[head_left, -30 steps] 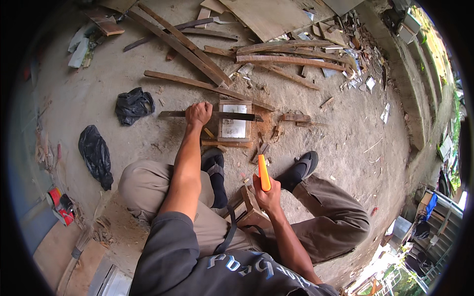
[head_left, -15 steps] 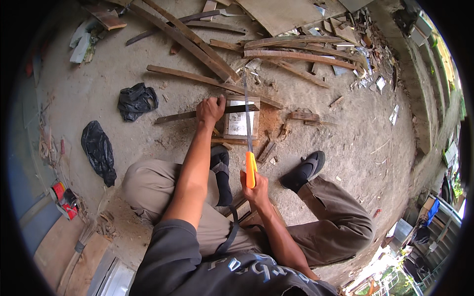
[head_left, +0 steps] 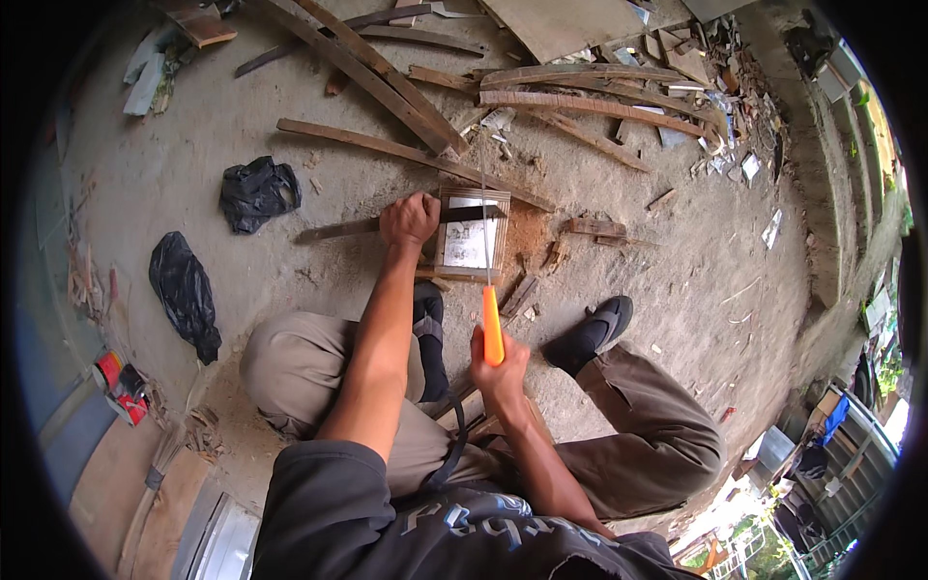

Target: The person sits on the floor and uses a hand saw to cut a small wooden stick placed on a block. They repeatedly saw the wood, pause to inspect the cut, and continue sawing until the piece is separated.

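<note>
My right hand is closed round the orange handle of a handsaw. Its thin blade stretches away from me and crosses a dark wooden strip near the strip's right end. With fingers wrapped over it, my left hand holds that strip, left of the blade. Under the strip's right part is a wood-framed block with a white, marked top face. Sawdust lies on the ground to the block's right. Whether the blade has cut into the strip is too fine to tell.
Long boards lie across the ground beyond the block, and curved planks farther right. Small offcuts are right of the block. Two black plastic bags sit at the left. My shoe rests at the near right.
The saw has turned slightly, so its blade and handle look narrower. My left hand still holds the strip in the same place. The whole view has shifted a little.
</note>
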### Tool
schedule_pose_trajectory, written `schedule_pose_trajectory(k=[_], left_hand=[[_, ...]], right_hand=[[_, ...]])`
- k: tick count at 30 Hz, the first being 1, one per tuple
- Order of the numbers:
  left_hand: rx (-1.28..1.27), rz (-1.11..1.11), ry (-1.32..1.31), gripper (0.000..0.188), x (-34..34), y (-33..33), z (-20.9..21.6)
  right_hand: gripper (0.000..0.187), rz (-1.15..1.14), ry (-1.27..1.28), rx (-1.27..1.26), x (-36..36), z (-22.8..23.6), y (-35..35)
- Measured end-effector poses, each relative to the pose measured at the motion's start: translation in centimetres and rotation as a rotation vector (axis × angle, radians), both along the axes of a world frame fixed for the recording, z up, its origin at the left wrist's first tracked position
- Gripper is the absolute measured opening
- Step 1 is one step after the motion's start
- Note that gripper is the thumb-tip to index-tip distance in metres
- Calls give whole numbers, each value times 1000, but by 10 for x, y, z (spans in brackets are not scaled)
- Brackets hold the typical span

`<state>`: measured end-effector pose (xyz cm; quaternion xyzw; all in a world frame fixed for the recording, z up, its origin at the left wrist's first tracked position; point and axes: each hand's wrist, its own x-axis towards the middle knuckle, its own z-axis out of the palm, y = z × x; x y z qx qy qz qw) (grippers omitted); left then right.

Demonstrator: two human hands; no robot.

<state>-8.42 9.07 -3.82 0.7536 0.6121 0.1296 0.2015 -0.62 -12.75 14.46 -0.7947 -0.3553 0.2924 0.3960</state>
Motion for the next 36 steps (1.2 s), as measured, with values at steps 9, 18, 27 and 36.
schedule_pose_trajectory(k=[9,18,27,36], left_hand=[[-27,161,-10,38,-2,-10,-10],[-32,58,-3,43,-1,8,-2],[18,-108,12,46,22,-32,58],[61,-316,110,49,51,-47,82]], right_hand=[[21,137,211,-124,34,-12,3],[25,-2,694,-60,81,-31,-15],[33,-348,553,241,20,-4,-74],[32,-242,55,291,34,27,-98]])
